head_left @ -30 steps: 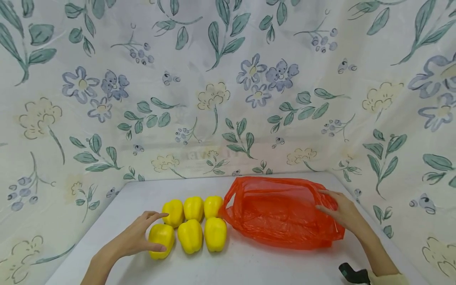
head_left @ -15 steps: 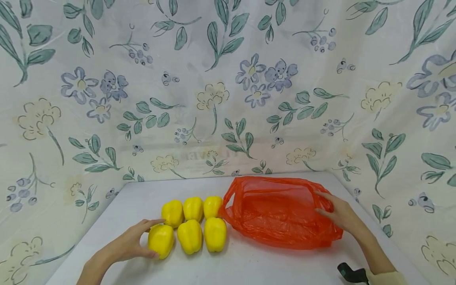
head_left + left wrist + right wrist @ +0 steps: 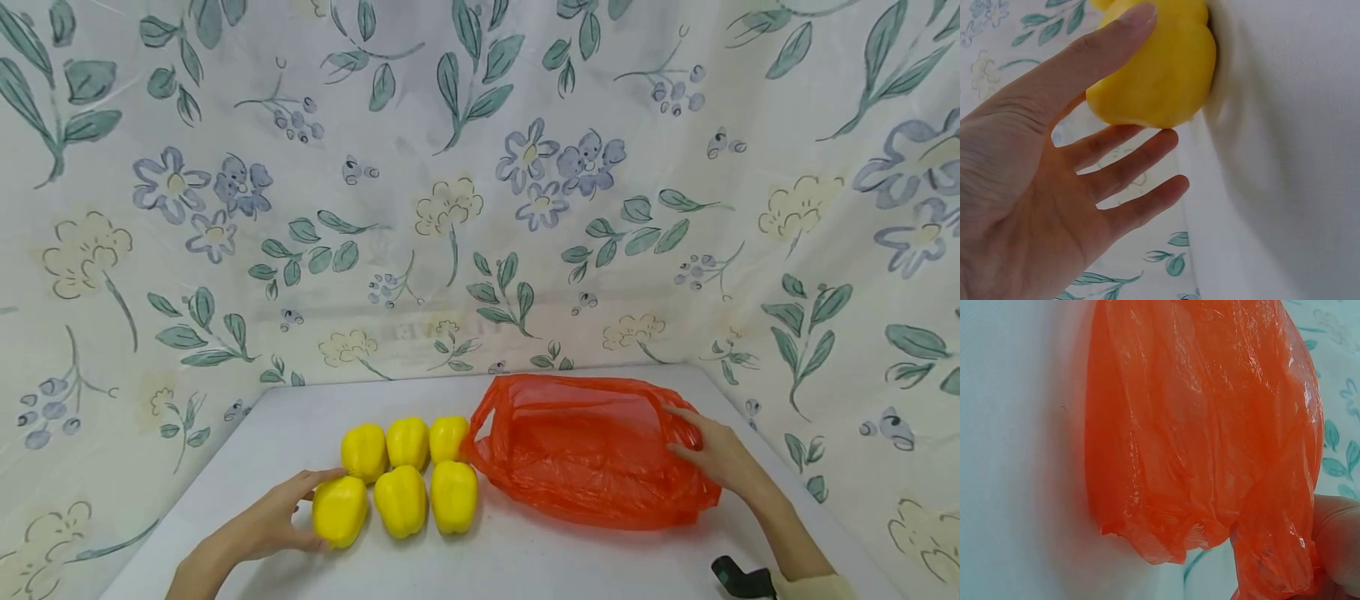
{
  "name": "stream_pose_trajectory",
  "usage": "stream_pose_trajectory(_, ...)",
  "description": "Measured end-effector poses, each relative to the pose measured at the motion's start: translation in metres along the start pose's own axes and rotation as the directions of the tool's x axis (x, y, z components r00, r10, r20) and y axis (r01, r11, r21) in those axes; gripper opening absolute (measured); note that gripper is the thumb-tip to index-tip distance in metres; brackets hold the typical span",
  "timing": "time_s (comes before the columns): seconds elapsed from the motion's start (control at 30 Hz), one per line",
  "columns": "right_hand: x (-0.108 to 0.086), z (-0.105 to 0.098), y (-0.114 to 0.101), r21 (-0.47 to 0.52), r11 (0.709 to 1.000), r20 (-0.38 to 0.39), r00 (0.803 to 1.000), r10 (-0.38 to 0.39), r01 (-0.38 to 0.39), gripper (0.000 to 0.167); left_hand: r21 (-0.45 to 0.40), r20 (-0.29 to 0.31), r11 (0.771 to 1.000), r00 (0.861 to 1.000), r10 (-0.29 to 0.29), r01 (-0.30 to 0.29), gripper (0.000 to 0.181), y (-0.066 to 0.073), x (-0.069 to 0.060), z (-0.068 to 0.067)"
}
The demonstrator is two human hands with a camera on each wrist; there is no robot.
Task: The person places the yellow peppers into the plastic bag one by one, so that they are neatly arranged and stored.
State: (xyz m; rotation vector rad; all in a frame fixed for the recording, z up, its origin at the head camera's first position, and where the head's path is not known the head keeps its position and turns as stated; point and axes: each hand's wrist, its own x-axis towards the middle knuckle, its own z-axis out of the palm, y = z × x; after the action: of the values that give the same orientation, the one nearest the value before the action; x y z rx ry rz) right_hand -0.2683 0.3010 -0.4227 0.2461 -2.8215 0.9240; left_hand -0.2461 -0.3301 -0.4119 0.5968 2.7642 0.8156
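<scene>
Left hand (image 3: 264, 518) has moved in round the near-left pepper (image 3: 341, 512), pinching it on the worktop (image 3: 555, 562); right hand (image 3: 720, 454) grips the bag (image 3: 585, 454) (thin film, so gently). Wrapping the pepper more fully should firm that hold.

Six yellow peppers (image 3: 401, 501) — one red plastic bag (image 3: 592, 458) — one dark object (image 3: 744, 577), one table (image 3: 540, 567).

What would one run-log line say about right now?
left grip: around front-left yellow pepper | right grip: holding red bag | five other yellow peppers: on white table
</scene>
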Motion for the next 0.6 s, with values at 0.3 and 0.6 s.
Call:
stream_pose_trajectory(0.3,0.000,0.003,0.003,0.002,1.000,-0.032,0.999,-0.023,0.023,0.064,-0.002,-0.006,0.999,0.999,-0.036,0.036,0.095,-0.002,-0.001,0.004)
stream_pose_trajectory(0.6,0.000,0.003,0.002,0.004,0.999,-0.022,0.999,-0.036,0.036,0.064,0.021,-0.043,0.997,0.997,-0.069,0.070,0.098,0.000,0.000,0.011)
